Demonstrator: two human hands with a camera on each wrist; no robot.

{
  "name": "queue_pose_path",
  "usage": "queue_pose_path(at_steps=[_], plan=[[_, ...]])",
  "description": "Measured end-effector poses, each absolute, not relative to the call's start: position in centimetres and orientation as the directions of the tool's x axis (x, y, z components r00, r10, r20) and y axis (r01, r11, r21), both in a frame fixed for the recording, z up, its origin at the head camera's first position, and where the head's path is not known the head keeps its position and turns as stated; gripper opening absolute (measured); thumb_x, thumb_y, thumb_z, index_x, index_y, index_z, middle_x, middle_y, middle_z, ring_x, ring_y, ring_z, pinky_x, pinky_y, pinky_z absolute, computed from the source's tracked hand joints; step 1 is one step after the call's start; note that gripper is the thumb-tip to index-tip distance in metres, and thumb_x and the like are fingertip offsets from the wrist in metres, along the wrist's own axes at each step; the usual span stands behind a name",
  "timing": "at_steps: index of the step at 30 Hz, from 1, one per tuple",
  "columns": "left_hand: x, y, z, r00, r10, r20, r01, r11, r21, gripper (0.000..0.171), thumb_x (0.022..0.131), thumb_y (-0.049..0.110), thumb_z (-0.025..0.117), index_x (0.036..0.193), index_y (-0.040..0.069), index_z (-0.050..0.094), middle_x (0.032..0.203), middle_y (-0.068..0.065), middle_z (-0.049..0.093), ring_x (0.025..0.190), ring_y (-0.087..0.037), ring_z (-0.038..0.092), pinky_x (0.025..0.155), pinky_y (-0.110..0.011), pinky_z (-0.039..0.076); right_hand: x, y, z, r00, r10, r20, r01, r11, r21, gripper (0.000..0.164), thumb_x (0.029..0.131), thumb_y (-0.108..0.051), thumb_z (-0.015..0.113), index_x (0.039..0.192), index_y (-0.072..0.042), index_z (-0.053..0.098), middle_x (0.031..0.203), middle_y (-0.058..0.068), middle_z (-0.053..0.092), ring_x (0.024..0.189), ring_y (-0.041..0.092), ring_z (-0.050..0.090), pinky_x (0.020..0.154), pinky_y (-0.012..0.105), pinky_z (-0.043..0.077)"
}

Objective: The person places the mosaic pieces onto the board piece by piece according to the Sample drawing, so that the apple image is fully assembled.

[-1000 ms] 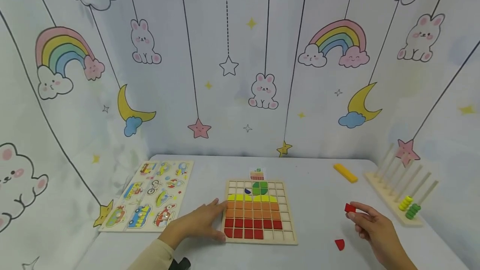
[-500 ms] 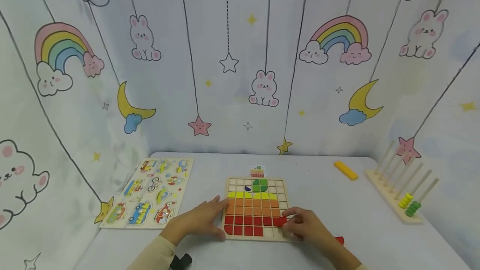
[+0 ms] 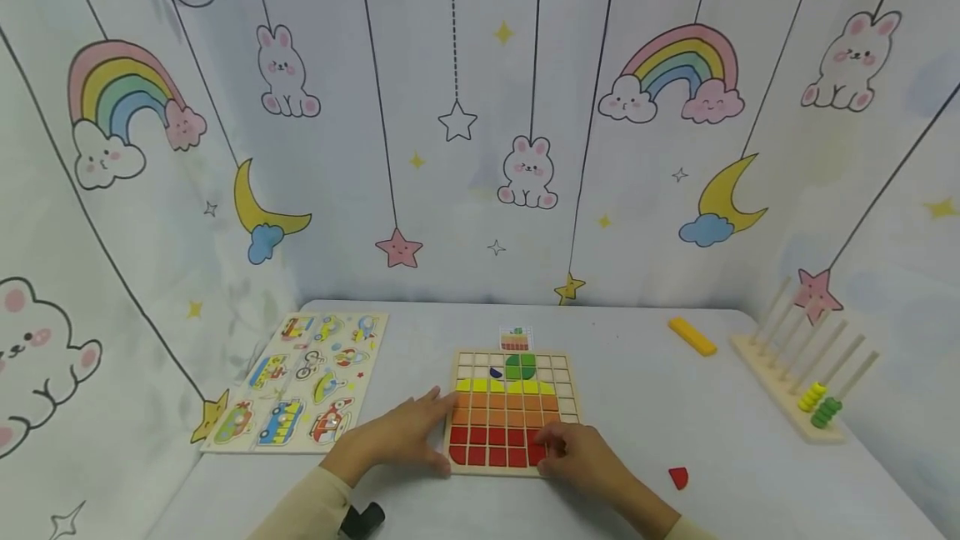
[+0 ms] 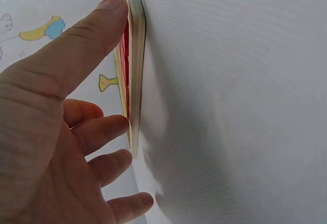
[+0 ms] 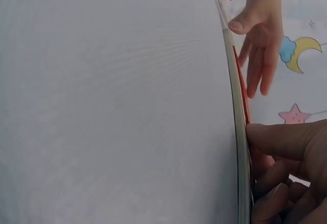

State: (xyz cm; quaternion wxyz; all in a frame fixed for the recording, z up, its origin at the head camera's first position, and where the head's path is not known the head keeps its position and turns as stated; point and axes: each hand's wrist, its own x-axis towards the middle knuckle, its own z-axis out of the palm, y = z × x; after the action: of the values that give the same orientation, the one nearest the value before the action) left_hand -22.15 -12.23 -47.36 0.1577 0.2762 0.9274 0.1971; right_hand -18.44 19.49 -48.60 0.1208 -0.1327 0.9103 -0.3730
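A wooden grid board point(image 3: 566, 363) lies mid-table, filled with rows of red, orange and yellow pieces, plus a green shape and a small dark blue piece. My left hand point(image 3: 401, 438) rests against its left edge, thumb and fingers extended; the left wrist view shows the thumb point(image 4: 82, 45) at the board's rim. Over the lower right of the board, my right hand point(image 3: 581, 457) pinches a red square tile point(image 3: 536, 453) at the bottom row. Its curled fingers partly cover the tile and nearby cells. A red quarter-round piece point(image 3: 678, 477) lies apart on the table, to the right.
A small pattern card point(image 3: 516, 338) sits behind the board. To the left lies a vehicle picture puzzle point(image 3: 315, 382). A yellow bar point(image 3: 692, 337) and a peg rack point(image 3: 787, 390) with yellow and green beads stand right. A black object point(image 3: 362, 522) is near the front edge.
My right hand has carried the red square tile leftward from the table's right side, over the board's right edge, to the bottom row. My left hand has stayed at the board's edge.
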Motion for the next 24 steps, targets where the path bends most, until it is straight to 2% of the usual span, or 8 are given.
queue_pose_path(at_steps=[4,11,15,18,21,24], plan=[[-22.1,-12.3,-47.3,-0.799,0.573,-0.184,0.45,0.772,0.45,0.106,0.074,0.055,0.086,0.159,0.015,0.036,0.162,-0.005,0.041,0.154,-0.033,0.028,0.119,-0.062,0.03,-18.3,19.6,-48.4,-0.934,-0.338,-0.119,-0.159,0.688,-0.708,0.02,0.085,-0.017,0.08,0.105,-0.018,0.075,0.078,-0.007,0.057,0.073,0.011,0.052,0.054,0.022,0.042],[-22.1,-12.3,-47.2,-0.8,0.572,-0.179,0.454,0.774,0.441,0.107,0.074,0.055,0.086,0.159,0.013,0.036,0.162,-0.007,0.041,0.153,-0.033,0.028,0.12,-0.061,0.03,-17.8,20.3,-48.1,-0.888,-0.454,-0.074,-0.301,0.695,-0.653,0.016,0.091,-0.022,0.075,0.106,-0.019,0.079,0.076,-0.012,0.057,0.069,0.005,0.049,0.055,0.022,0.042],[-22.0,-12.4,-47.1,-0.796,0.582,-0.168,0.469,0.767,0.438,0.109,0.074,0.055,0.086,0.158,0.008,0.035,0.162,-0.01,0.039,0.153,-0.034,0.028,0.12,-0.06,0.03,-17.5,21.3,-47.8,-0.879,-0.467,-0.095,-0.288,0.68,-0.675,0.018,0.093,-0.025,0.074,0.11,-0.022,0.078,0.078,-0.011,0.058,0.07,0.006,0.05,0.056,0.023,0.043],[-21.9,-12.4,-47.1,-0.79,0.591,-0.165,0.472,0.758,0.45,0.11,0.074,0.054,0.087,0.159,0.007,0.034,0.163,-0.011,0.038,0.153,-0.035,0.028,0.12,-0.061,0.03,-17.0,23.5,-47.1,-0.892,-0.439,-0.111,-0.227,0.645,-0.73,0.027,0.094,-0.028,0.074,0.119,-0.021,0.075,0.086,-0.008,0.063,0.072,0.009,0.054,0.056,0.023,0.047],[-21.9,-12.5,-47.1,-0.79,0.59,-0.165,0.47,0.756,0.455,0.11,0.074,0.054,0.086,0.159,0.009,0.034,0.162,-0.01,0.039,0.153,-0.036,0.028,0.12,-0.061,0.03,-16.5,27.8,-46.5,-0.914,-0.397,-0.081,-0.196,0.608,-0.77,0.037,0.094,-0.027,0.074,0.128,-0.014,0.069,0.102,0.002,0.069,0.076,0.009,0.056,0.059,0.024,0.051],[-22.0,-12.7,-47.2,-0.794,0.586,-0.163,0.468,0.759,0.453,0.11,0.075,0.054,0.086,0.16,0.011,0.033,0.163,-0.008,0.038,0.153,-0.036,0.027,0.12,-0.06,0.029,-15.8,32.6,-46.5,-0.943,-0.33,-0.051,-0.187,0.648,-0.738,0.044,0.093,-0.024,0.074,0.133,-0.009,0.065,0.118,0.01,0.07,0.08,0.006,0.056,0.062,0.023,0.051]])
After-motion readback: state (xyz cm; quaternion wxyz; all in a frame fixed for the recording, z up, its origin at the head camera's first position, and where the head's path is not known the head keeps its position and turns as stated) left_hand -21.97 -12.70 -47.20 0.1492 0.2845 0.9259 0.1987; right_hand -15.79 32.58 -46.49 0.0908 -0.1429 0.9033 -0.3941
